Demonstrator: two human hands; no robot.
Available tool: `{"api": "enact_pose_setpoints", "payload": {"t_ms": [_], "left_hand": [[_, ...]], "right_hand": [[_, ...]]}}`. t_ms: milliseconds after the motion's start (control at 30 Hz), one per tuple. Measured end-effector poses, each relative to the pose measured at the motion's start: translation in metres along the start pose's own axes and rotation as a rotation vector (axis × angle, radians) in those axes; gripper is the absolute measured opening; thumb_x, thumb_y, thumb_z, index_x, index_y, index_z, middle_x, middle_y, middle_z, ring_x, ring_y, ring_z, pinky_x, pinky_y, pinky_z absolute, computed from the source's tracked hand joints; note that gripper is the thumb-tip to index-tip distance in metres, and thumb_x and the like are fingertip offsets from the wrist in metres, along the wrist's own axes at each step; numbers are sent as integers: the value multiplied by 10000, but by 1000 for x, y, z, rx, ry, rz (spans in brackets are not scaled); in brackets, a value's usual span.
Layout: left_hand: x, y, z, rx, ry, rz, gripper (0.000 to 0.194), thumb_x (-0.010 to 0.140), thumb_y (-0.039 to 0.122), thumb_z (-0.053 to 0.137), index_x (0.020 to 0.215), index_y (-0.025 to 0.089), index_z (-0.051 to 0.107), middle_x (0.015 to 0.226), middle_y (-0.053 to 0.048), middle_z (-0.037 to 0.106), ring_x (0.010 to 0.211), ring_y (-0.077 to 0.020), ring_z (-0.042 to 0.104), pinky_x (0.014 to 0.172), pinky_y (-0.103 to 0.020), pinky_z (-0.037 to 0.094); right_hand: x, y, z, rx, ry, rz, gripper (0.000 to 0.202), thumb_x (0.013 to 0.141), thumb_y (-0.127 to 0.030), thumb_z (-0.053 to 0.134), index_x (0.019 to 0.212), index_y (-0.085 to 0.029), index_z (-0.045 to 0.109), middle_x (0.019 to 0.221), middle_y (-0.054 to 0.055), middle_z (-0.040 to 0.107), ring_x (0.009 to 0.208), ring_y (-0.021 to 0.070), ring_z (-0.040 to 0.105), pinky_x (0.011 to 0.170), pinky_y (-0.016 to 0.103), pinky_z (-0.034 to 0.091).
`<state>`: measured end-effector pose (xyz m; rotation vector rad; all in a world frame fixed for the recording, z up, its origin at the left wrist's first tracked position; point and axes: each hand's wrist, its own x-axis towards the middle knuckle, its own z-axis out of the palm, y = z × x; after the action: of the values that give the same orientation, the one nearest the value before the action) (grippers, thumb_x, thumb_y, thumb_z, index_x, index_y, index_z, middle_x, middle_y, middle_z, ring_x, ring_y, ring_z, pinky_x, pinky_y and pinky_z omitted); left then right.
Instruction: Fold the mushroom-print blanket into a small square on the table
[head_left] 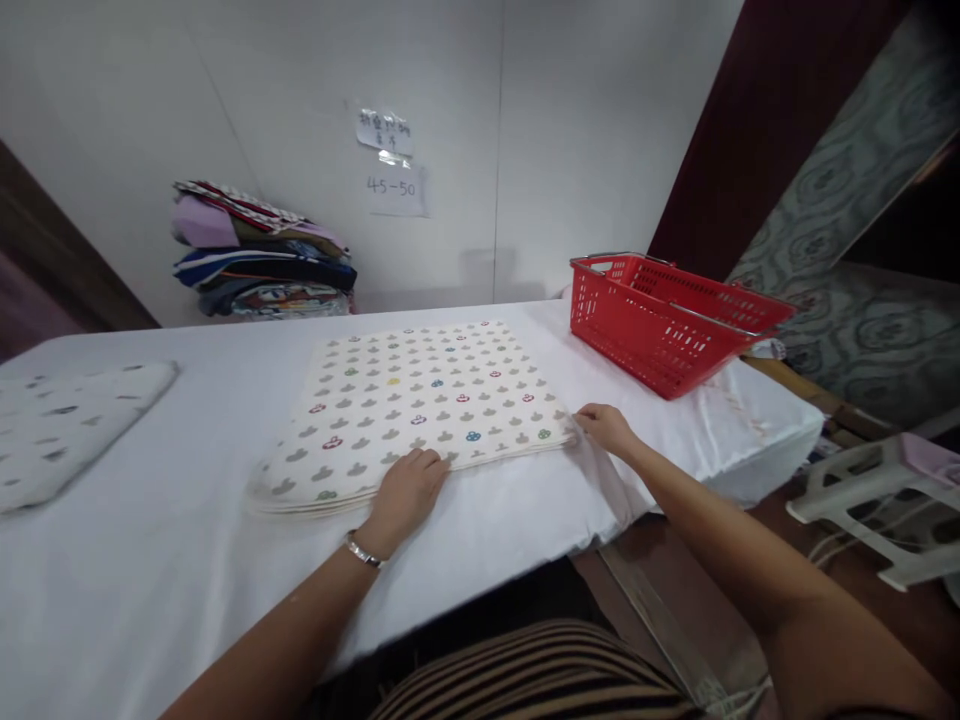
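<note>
Square the folded cloth [405,395] with even pressure, left hand [409,492] on its near edge, right hand [606,427] at the corner; whether either grip pinches, I cannot tell.

The left hand [409,492] lies knuckles up, loosely bent; the right arm [697,505] stretches outward, its right hand [607,429] curled.

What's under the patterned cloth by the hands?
The patterned cloth lies on the white tablecloth, which shows around it. Below its top layer, more edges peek out near the left hand. What lies between the layers or beneath the middle can't be seen; it's covered.
</note>
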<state>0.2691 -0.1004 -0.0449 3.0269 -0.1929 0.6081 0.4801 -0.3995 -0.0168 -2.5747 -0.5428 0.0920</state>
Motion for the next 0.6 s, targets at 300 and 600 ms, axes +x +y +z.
{"api": "enact_pose_setpoints", "payload": {"t_ms": [300, 600], "left_hand": [[0, 1, -1, -1, 9, 6, 206, 907, 219, 439, 885, 178, 640, 854, -55, 606, 816, -204, 527, 713, -340, 443], [0, 1, -1, -18, -23, -24, 207, 903, 214, 432, 896, 189, 638, 871, -53, 608, 843, -212, 529, 723, -348, 444]], "right_hand": [[9, -16, 0, -98, -255, 173, 292, 757, -397, 623, 602, -150, 627, 388, 12, 520, 432, 151, 529, 508, 244, 369], [6, -22, -3, 123, -251, 217, 232, 798, -303, 592, 624, -157, 546, 457, 7, 549, 413, 115, 511, 404, 206, 321]]}}
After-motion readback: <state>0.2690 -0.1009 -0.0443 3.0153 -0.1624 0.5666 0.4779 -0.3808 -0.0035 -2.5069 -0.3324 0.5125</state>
